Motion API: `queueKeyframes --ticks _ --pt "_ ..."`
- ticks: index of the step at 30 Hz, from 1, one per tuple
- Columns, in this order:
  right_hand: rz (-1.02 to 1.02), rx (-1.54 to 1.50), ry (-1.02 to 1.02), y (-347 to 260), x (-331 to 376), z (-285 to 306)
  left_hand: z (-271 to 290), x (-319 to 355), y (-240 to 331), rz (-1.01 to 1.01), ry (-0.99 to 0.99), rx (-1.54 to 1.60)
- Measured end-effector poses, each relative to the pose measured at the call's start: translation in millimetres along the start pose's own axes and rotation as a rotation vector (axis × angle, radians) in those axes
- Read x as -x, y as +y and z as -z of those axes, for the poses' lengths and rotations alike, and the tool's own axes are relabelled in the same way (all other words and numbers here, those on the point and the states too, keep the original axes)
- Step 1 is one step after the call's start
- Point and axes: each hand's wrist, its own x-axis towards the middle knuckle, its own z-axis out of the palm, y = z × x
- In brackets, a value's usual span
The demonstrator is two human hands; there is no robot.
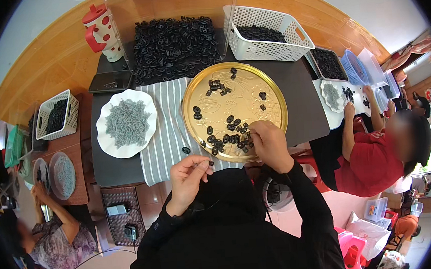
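Note:
Just in front of the table edge, my left hand (188, 181) pinches a small black plastic piece (211, 163) between thumb and forefinger. My right hand (272, 142) reaches over the near right side of a round gold tray (245, 91), fingers bent down at a heap of black oval pieces (232, 138); its fingertips are partly hidden, and what they hold I cannot make out. Smaller clusters of these pieces lie elsewhere on the tray. One black oval piece (186, 150) rests on the striped cloth (165, 110), left of the tray.
A white scalloped plate (103, 135) of small grey pieces stands left. Behind are a clear bin of black parts (176, 49), a white perforated basket (290, 53), a red-and-white tumbler (108, 39) and a dark shallow tray (110, 82). People work at right (372, 165) and left (64, 242).

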Motion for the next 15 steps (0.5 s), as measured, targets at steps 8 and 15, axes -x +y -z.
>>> queueKeyframes --ticks 8,15 --pt "0.075 0.095 -0.105 -4.7 -13.1 -5.6 4.5 -2.9 1.0 0.005 0.023 -0.021" --pt "0.149 0.158 -0.186 -7.8 -15.9 -7.0 7.0 -3.9 0.5 0.017 0.018 -0.026"
